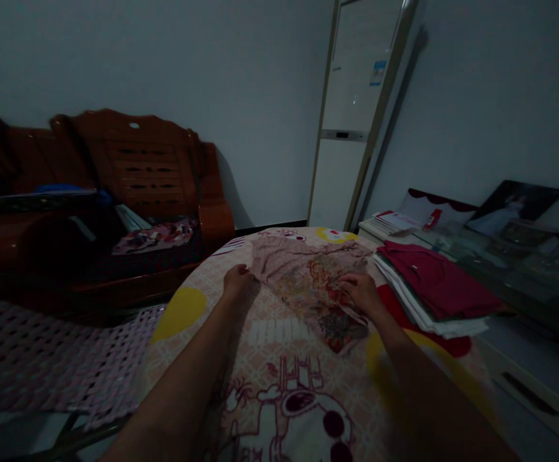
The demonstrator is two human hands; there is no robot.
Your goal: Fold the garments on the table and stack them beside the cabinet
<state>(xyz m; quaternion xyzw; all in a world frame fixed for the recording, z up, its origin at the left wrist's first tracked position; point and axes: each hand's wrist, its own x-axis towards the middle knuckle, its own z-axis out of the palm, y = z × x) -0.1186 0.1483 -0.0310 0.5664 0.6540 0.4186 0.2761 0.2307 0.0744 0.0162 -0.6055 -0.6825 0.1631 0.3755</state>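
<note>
Cloth (303,276): thin, pink, flowery, crumpled, flat on the tabletop (269,346)
Left hand (237,281): pinches its left edge
Right hand (360,292): pinches its right side
Pile (433,279): folded, red over white, just right of the cloth
Tabletop: round edge, bare patterned cover nearest me

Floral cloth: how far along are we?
Looks done: the folded stack at right. In hand: the floral cloth, spread but wrinkled, left hand and right hand both pinching it. Likely left: smoothing and folding it; the crumpled cloth on the wooden seat may count too, can't tell.
</note>
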